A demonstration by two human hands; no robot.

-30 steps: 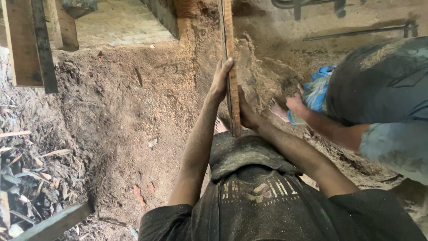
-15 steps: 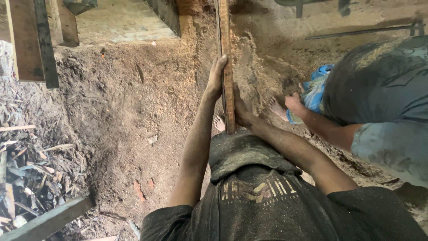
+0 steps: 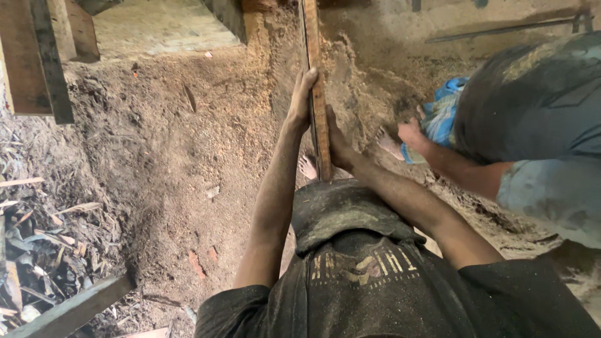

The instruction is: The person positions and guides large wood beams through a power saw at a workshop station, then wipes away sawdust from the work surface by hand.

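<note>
Single head-worn camera, looking steeply down over the wearer's chest, close on sawdust floor (image 3: 156,156) (no second view)

No packages, labels, signs or screens in view.
</note>
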